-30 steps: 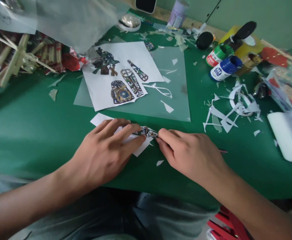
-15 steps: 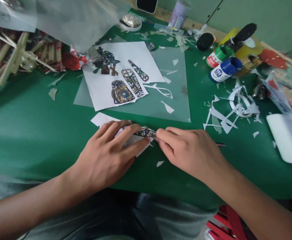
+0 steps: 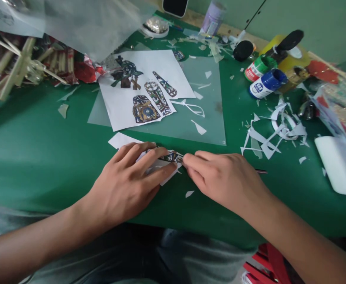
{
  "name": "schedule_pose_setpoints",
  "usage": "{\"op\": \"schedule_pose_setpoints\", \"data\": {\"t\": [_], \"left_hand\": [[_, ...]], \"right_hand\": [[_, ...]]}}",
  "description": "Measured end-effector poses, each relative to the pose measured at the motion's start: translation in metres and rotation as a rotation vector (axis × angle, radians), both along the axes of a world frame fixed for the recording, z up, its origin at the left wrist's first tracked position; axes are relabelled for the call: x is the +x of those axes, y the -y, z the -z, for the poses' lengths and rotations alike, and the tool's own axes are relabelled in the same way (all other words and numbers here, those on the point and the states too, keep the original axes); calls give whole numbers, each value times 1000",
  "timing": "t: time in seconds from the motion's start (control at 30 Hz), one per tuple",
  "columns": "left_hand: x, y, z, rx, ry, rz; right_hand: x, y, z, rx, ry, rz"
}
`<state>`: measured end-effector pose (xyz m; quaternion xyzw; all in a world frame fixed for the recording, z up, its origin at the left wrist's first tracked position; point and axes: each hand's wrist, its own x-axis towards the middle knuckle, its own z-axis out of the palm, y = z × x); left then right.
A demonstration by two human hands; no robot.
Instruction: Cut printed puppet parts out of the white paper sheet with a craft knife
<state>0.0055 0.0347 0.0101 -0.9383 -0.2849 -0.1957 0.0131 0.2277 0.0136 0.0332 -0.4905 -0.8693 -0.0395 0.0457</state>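
over the last second, your left hand has slid its thumb a little toward the right end of the patterned strip, and your right hand has come in a bit closer too. now both hands are near each other at that end, so the fine work seems to be right there. in the last half second, hardly anything has moved. your left grip is spread out, with fingers pressing on the strip and the white paper around it. your right grip is pinched tight. it looks like it has a thin stick that pokes out behind your hand, but i can't see its tip well. the strip lies on the green tabletop, nearer you than the white sheet with the other patterned pieces.
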Motion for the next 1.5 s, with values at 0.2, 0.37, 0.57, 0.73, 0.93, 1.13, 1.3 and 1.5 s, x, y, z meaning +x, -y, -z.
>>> {"op": "schedule_pose_setpoints", "data": {"t": [0.2,0.37,0.57,0.73,0.93,1.13,1.3,1.5], "left_hand": [[2,1,0,19,-28,-19],[3,1,1,27,-26,-26],[2,1,1,19,-31,-21],[3,-1,1,36,-25,-16],[3,1,3,7,-41,-14],[2,-8,1,-82,-58,43],[1,-26,-11,-98,-113,135],[1,-28,-16,-79,-130,195]], "right_hand": [[0,0,-1,-13,41,-36],[2,1,-2,-14,57,-31],[6,3,-2,-20,66,-20],[11,6,-3,-23,77,-4],[26,9,0,-61,-43,53],[26,11,6,11,-143,73],[20,9,4,-49,-180,6],[17,7,4,-15,-180,-10]]}}
